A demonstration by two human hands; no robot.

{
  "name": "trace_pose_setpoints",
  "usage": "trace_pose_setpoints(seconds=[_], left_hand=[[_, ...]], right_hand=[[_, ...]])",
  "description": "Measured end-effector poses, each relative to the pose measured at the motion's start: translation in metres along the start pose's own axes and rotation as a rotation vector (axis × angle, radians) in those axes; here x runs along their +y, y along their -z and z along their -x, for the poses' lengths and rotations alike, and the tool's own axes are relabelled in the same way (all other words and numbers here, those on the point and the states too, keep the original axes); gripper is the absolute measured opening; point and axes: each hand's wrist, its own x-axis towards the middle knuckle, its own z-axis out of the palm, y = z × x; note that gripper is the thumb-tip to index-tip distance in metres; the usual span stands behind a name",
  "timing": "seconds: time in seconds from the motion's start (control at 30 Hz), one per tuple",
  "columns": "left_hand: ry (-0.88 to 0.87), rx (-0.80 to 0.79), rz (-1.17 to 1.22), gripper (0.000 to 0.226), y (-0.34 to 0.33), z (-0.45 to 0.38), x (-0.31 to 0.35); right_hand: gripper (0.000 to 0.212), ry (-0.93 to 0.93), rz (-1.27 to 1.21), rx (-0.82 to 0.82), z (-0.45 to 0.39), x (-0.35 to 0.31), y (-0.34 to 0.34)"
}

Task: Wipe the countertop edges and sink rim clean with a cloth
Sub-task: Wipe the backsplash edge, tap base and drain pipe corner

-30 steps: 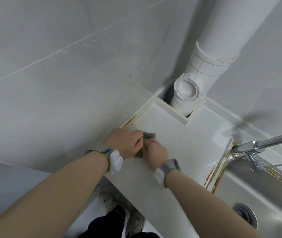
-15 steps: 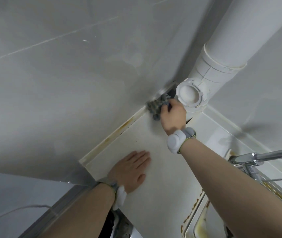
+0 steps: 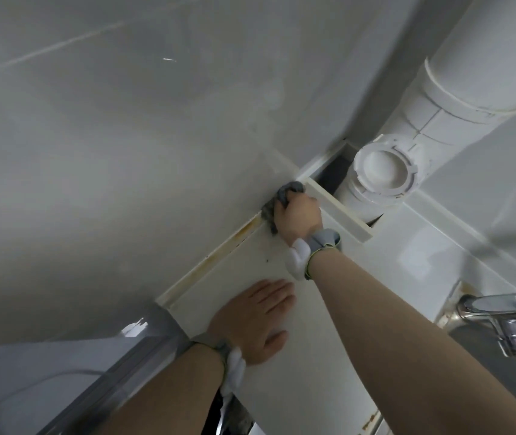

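The cloth (image 3: 277,204) is a small, dark grey wad, crumpled and bunched, with a mottled, slightly fuzzy surface. It sits at the back edge of the white countertop (image 3: 281,387), pressed into the raised strip (image 3: 215,262) where the counter meets the grey wall (image 3: 124,152), just beside the corner of the square cutout around the white drain pipe (image 3: 382,171). Part of the cloth sticks out above and to the left of the fingers; the rest is hidden under the palm.

The right hand (image 3: 297,216) grips the cloth with fingers curled around it, knuckles up, the wrist wearing a grey band with a white piece. The left hand (image 3: 253,324) lies flat on the countertop nearer the front edge, fingers straight and together, holding nothing, and it wears a similar band.

The raised strip carries yellow-brown stains below and left of the cloth, and a few dark specks lie on the counter near the right wrist. A chrome faucet (image 3: 501,312) shows at the right edge above the steel sink (image 3: 476,346).
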Motion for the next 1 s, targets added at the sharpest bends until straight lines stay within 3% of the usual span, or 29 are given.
trace_pose_setpoints(seconds=[0.17,0.33,0.47,0.57,0.67,0.83,0.9,1.0], left_hand=[[0.023,-0.015,-0.035,0.064,0.001,0.007,0.001],[0.054,0.287,-0.169,0.038,0.010,0.005,0.016],[0.205,0.169,-0.139,0.042,0.009,0.010,0.021],[0.040,0.202,-0.133,0.049,0.002,0.002,0.007],[-0.014,0.149,-0.103,0.057,0.001,0.007,0.004],[0.065,0.121,-0.054,0.025,0.017,-0.009,0.017],[0.071,0.167,-0.078,0.028,0.010,-0.006,0.017],[0.041,0.165,-0.076,0.053,-0.007,0.004,0.012]], right_hand=[[0.029,0.099,0.058,-0.063,0.021,-0.017,-0.001],[0.033,0.266,0.093,-0.103,0.062,-0.036,-0.010],[0.036,0.372,0.179,-0.099,0.078,-0.042,-0.018],[0.034,0.267,0.228,-0.013,0.054,-0.038,-0.005],[0.030,0.174,0.195,0.011,0.044,-0.035,0.000],[0.028,0.189,0.151,0.026,0.057,-0.041,-0.013],[0.029,0.237,0.129,0.048,0.059,-0.034,-0.019],[0.033,0.195,-0.030,0.142,0.053,-0.013,-0.017]])
